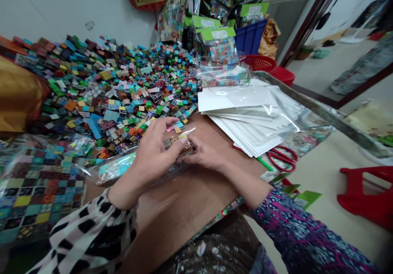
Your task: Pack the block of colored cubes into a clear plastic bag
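A long clear plastic bag point(118, 167) with small colored blocks inside lies on the brown tabletop in front of me. My left hand point(155, 153) curves over the bag from above, its thumb on the near side and its fingers reaching round the far side. At the bag's right end, my right hand point(204, 154) has thumb and fingertips closed on the plastic beside the blocks. A few yellow and pink blocks point(178, 130) show just beyond my left thumb. My left palm and wrist hide the middle of the bag.
A large heap of small patterned blocks point(132, 81) covers the back left. White cards point(242, 122), clear bags and red-handled scissors point(282, 158) lie to the right. Packed block bags point(39, 196) sit at the left. A red stool point(365, 196) stands on the floor.
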`<state>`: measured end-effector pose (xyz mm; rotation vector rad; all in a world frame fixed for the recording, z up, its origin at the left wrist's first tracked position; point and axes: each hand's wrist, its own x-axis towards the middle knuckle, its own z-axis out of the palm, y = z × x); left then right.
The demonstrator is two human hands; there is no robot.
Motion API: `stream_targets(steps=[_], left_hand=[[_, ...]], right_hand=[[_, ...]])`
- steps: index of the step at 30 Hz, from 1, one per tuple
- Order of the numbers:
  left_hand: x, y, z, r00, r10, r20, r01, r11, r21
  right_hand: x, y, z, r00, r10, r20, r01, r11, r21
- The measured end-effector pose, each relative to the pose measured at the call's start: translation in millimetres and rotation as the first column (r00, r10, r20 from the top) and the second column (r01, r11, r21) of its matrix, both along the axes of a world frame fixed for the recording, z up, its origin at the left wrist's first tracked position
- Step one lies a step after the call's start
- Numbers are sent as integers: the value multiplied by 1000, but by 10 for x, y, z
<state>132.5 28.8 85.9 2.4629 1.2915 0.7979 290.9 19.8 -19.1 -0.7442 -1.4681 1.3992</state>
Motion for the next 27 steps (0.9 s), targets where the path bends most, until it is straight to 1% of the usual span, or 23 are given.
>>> stream_targets(steps=[2, 3, 5, 7, 9, 13, 17, 19, 21, 23, 25, 27], left_hand=[[3, -6, -4, 1000, 2, 7, -2, 1000, -20], [10, -9, 0, 1000, -4, -19, 3, 999, -46], [38, -12, 20, 989, -16, -150, 0, 994, -106], [76, -15, 54, 947, -42, -318, -9, 988, -157], [112, -20, 90, 903, -56, -426, -22, 984, -176], [146, -28, 126, 875, -60, -480, -13, 989, -148], [141, -35, 111, 864, -76, -498, 14, 992, -126], [131, -42, 92, 872, -52, -487, 1, 994, -105], [117, -49, 70, 903, -32, -429, -8, 996, -93], [101, -56, 47, 942, -31, -333, 1, 996, -91], [80, -58, 25, 974, -43, -223, 26, 997, -77], [54, -57, 4, 994, -47, -102, 41, 998, -51]], right_hand=[[-5, -8, -31, 1000, -17, 14, 17, 1000, 21], [-8, -8, -46, 1000, -23, 10, 22, 999, 33], [-11, -3, -84, 1000, -19, -6, 20, 999, 51], [-13, 3, -134, 1000, -9, -8, 10, 998, 59], [-15, 9, -192, 1000, -9, 8, 9, 998, 63], [-26, 20, -281, 1000, 1, -5, 0, 995, 96], [-12, 23, -254, 998, 56, -33, -51, 992, 116], [10, 18, -199, 996, 84, -5, -83, 991, 104], [34, 15, -134, 996, 93, 12, -94, 993, 65], [42, 21, -66, 997, 68, -22, -68, 997, 31], [26, 33, -2, 998, 22, -65, -20, 999, 29], [-12, 44, 51, 998, -4, -60, 6, 999, 35]])
